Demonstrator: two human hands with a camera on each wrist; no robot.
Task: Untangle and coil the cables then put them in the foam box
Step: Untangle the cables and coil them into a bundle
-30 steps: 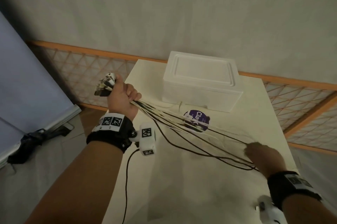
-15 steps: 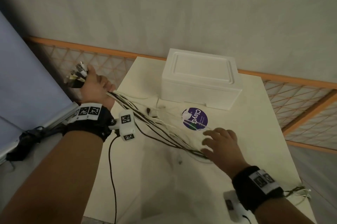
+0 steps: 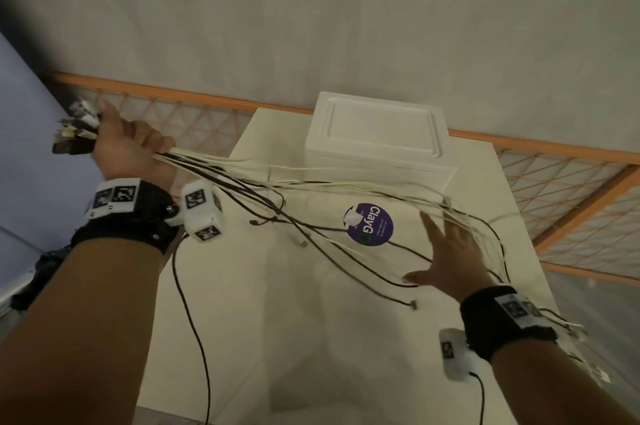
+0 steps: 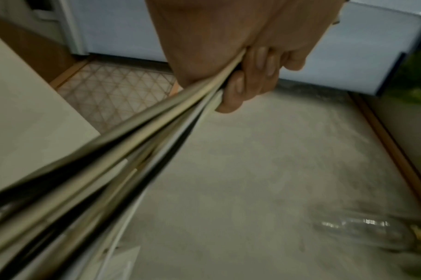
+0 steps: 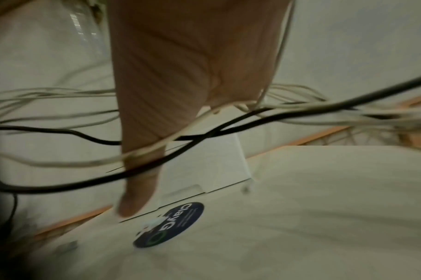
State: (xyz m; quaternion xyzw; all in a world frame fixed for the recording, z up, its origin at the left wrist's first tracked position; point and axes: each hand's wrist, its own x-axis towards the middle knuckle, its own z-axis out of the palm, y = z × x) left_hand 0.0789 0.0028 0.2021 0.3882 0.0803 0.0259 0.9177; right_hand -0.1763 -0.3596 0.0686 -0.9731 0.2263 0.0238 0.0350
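Observation:
My left hand (image 3: 128,147) grips a bundle of several black and white cables (image 3: 263,189) up at the left, off the table's edge; their plugs (image 3: 74,133) stick out past my fist. In the left wrist view my fingers (image 4: 238,83) curl round the taut cables (image 4: 123,151). The strands fan right across the table and drape over my right hand (image 3: 450,258), which is spread with straight fingers. In the right wrist view cables (image 5: 156,149) cross my thumb (image 5: 137,189). The white foam box (image 3: 377,144), lid on, stands at the table's far edge.
A round purple sticker (image 3: 370,224) lies on the white table (image 3: 311,338) in front of the box. Loose cable ends (image 3: 412,304) rest on the tabletop. More strands hang off the right edge (image 3: 571,331). An orange-framed lattice (image 3: 571,203) runs behind the table.
My left hand has pulled the plug ends further up and left. My right hand let go of its grip, opened, and moved under the strands, which now hang slacker and wider.

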